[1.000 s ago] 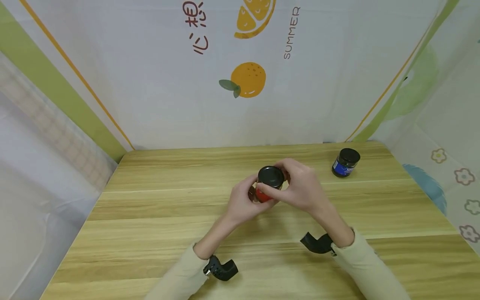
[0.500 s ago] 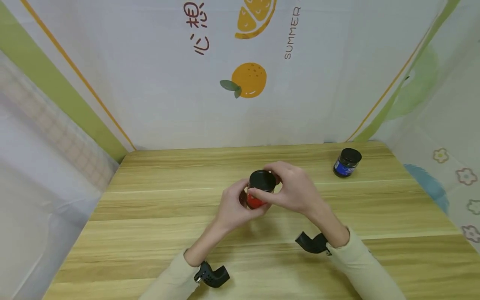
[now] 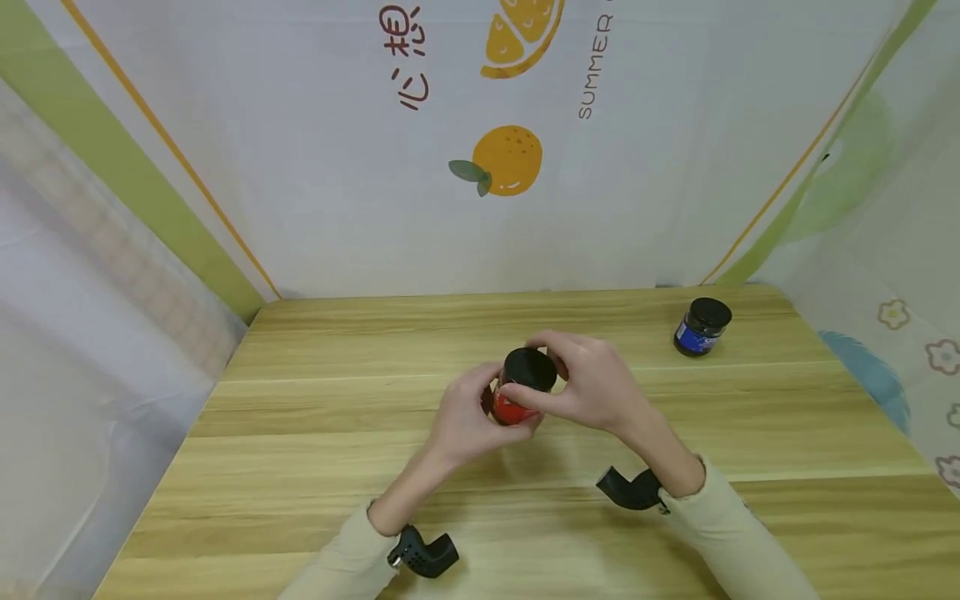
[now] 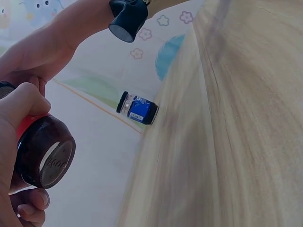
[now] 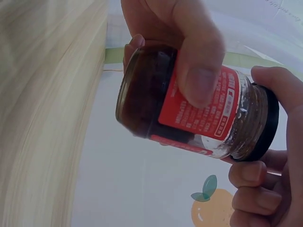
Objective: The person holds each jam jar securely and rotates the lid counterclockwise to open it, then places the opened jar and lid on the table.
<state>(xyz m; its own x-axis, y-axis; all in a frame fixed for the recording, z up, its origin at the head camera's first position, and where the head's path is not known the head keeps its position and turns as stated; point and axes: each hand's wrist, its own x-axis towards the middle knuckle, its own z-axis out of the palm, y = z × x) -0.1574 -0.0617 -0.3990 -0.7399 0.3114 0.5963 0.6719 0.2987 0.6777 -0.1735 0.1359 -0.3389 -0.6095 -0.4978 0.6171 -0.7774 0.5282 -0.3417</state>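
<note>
A glass jar with a red label (image 5: 189, 120) and dark contents is held above the table. My left hand (image 3: 465, 417) grips its body, the thumb lying across the label in the right wrist view. At the top, my right hand (image 3: 592, 385) holds the black lid (image 3: 529, 368) by its rim, thumb on the near side and fingers on the far side. The lid sits on the jar's mouth. In the left wrist view the jar's glass bottom (image 4: 57, 163) faces the camera, tilted.
A second jar with a blue label (image 3: 696, 340) and black lid stands upright at the table's back right. The wooden table (image 3: 337, 467) ends at a printed white cloth (image 3: 360, 208) behind it. Black wrist mounts (image 3: 426, 554) project from both sleeves.
Both hands and the red-labelled jar have moved a little left and nearer to me. The grip on body and lid looks the same. The view has shifted slightly.
</note>
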